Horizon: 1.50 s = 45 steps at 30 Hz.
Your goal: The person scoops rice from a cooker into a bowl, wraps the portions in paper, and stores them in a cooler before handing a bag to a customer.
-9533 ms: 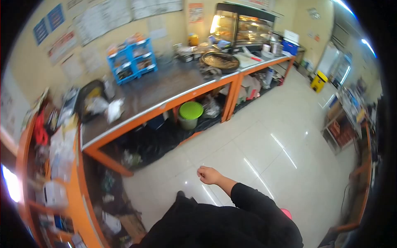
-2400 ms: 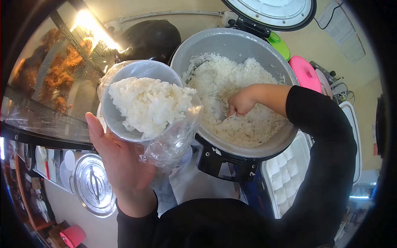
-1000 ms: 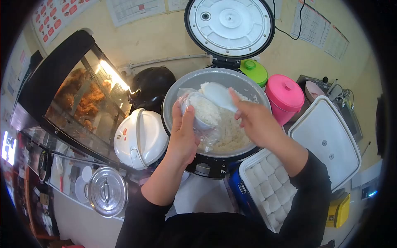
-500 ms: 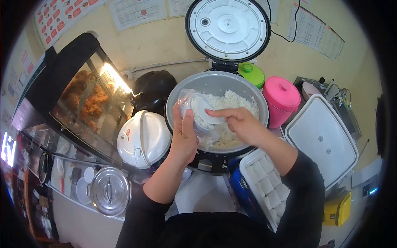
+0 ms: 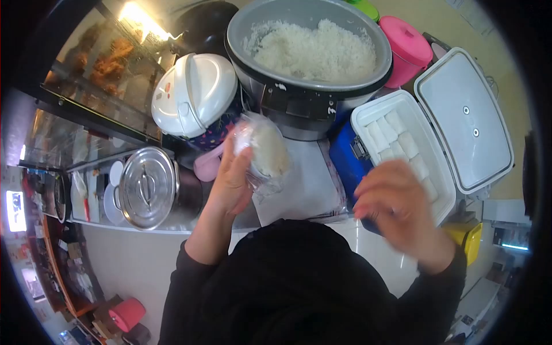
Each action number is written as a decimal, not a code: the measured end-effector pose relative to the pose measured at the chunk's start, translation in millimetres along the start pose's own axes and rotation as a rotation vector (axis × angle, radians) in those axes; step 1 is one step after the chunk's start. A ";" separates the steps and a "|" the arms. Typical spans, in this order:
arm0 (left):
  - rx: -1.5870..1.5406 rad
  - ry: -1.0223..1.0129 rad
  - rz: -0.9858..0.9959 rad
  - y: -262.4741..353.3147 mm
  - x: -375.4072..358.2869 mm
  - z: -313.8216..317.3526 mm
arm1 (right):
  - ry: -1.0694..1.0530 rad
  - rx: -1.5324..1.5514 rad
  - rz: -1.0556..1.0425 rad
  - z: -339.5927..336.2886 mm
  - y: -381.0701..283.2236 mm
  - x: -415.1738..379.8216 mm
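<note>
My left hand (image 5: 231, 172) is wrapped round a clear plastic bag of rice (image 5: 269, 150), holding it over the counter in front of the large rice cooker (image 5: 296, 106). White rice (image 5: 313, 52) lies heaped inside the open cooker, beyond my hands. My right hand (image 5: 397, 210), smeared by motion, hovers at the near side of a blue cooler box (image 5: 348, 167), its fingers partly curled. Several white wrapped bundles (image 5: 397, 135) fill that box, and its white lid (image 5: 464, 123) stands open to the right.
A white-lidded rice cooker (image 5: 195, 95) and a lidded steel pot (image 5: 146, 187) stand left, below a lit glass display case (image 5: 103, 69) with fried food. White paper (image 5: 302, 184) covers the counter before me. A pink lidded container (image 5: 405, 49) stands behind the cooler box.
My right hand has left the rice and swung right and toward me, over the cooler box. My left hand has drawn the bag back from over the cooker. The view has tilted down.
</note>
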<state>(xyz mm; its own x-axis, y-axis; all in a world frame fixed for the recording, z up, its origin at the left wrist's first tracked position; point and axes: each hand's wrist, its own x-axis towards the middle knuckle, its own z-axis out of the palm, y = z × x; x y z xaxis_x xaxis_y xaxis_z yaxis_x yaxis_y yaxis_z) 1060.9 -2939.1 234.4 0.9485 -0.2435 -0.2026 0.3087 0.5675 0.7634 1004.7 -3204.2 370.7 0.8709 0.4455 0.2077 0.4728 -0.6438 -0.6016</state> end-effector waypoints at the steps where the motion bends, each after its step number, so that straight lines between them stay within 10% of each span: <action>1: 0.039 0.021 -0.073 -14.7 1.5 -11.3 | -0.019 0.070 0.034 18.9 4.8 -16.6; 12: 1.902 -0.408 0.397 -157.1 23.9 -49.2 | -0.103 0.067 0.356 202.2 112.0 -108.2; 30: 1.278 -0.119 0.507 -114.6 5.5 -65.4 | -0.220 -0.257 0.020 244.9 137.3 -111.2; 37: 1.089 0.307 -0.058 -59.5 -24.6 -149.6 | -0.132 -0.282 -0.185 242.1 141.7 -103.5; 43: 1.803 0.461 0.775 -56.9 -37.8 -96.6 | -0.114 -0.155 -0.085 240.5 143.4 -93.2; 45: 1.588 0.081 0.593 -71.7 -41.5 -85.8 | -0.145 -0.077 0.030 233.4 138.9 -85.0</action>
<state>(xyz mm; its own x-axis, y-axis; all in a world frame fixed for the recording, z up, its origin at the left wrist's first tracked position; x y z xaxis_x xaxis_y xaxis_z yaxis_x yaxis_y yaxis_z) 1005.4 -2902.2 135.4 0.9155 -0.2365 0.3255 -0.3863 -0.7429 0.5467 964.9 -3186.2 89.4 0.8590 0.5067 0.0731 0.4603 -0.7019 -0.5436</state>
